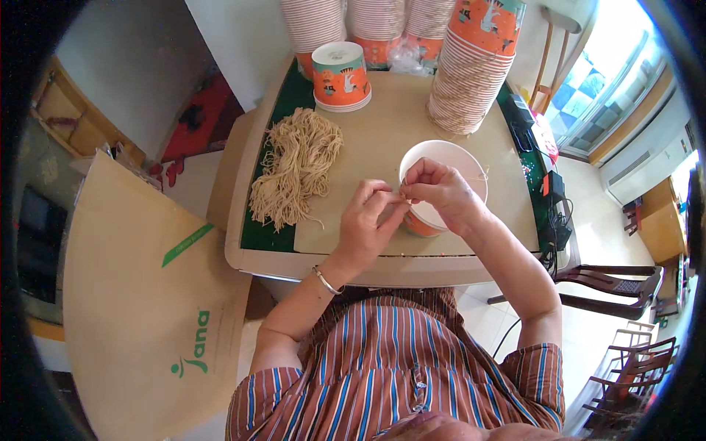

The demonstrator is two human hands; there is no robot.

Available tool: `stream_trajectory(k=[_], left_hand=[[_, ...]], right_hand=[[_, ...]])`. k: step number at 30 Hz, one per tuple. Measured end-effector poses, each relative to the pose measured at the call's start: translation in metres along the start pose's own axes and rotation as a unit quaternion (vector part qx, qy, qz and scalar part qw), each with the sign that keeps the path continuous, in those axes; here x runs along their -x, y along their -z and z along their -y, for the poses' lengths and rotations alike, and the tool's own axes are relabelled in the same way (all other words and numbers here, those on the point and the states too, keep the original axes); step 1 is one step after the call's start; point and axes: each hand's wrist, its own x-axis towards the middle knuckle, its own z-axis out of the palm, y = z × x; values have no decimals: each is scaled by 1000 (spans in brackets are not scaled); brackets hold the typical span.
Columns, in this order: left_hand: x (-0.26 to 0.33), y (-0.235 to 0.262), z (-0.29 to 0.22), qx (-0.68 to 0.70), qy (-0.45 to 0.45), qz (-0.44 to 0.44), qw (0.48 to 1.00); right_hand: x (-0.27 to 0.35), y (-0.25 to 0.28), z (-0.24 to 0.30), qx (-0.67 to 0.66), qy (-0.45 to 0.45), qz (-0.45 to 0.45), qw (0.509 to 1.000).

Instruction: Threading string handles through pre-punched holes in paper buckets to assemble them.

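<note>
A white-lined paper bucket (434, 156) with an orange outside stands on the table in front of me. At its near-left rim, my left hand (368, 224) and my right hand (441, 192) meet with fingertips pinched. Between them is what looks like the end of a thin beige string, mostly covered by my fingers. A bit of string (482, 176) also shows at the bucket's right side. Left of my hands lies a loose heap of beige strings (298, 165). Behind the heap, an orange and teal paper bucket (341, 79) sits upside down.
A tall, leaning stack of paper buckets (471, 77) rises at the back right. More stacks (315, 22) stand along the back edge. Black adapters and cables (555, 209) lie at the table's right edge. A large cardboard box (132, 294) is at left, a dark wooden chair (610, 287) at right.
</note>
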Motion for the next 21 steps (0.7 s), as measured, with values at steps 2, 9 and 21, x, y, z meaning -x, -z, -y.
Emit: stream_trajectory(k=[2,9,21], left_hand=[[-2,1,1,19,13,3,1000],[-23,6,19,160,63,68,983],[-25,9,15,193,89,94,973]], right_hand=[[0,1,0,6,-7,4,1000],[-3,3,6,43,-24,21,999],[-4,5,7,114,-38,25,992]])
